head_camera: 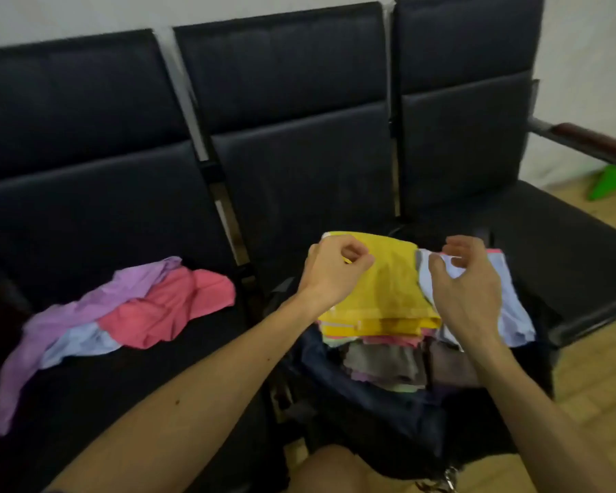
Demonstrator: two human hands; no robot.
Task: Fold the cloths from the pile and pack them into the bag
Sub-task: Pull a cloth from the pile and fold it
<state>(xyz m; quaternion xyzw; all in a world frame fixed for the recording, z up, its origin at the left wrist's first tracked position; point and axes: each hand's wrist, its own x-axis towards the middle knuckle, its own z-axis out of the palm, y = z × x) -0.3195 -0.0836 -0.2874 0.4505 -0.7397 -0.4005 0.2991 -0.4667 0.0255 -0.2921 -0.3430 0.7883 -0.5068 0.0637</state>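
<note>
A loose pile of cloths [121, 311], purple, pink and pale blue, lies on the left seat. An open dark bag [377, 403] stands on the middle and right seats, filled with stacked folded cloths. On top lie a folded yellow cloth [392, 290] and a pale blue cloth [512, 304]. My left hand [331, 268] pinches the far left part of the yellow cloth with curled fingers. My right hand [466, 286] hovers over the pale blue cloth, fingers curled, pinching its upper edge.
A row of dark padded seats [299, 165] with metal dividers runs across the view. A wooden armrest [591, 137] sticks out at the right. A green object [612, 183] sits on the wooden floor beyond it. My knee [338, 471] shows at the bottom.
</note>
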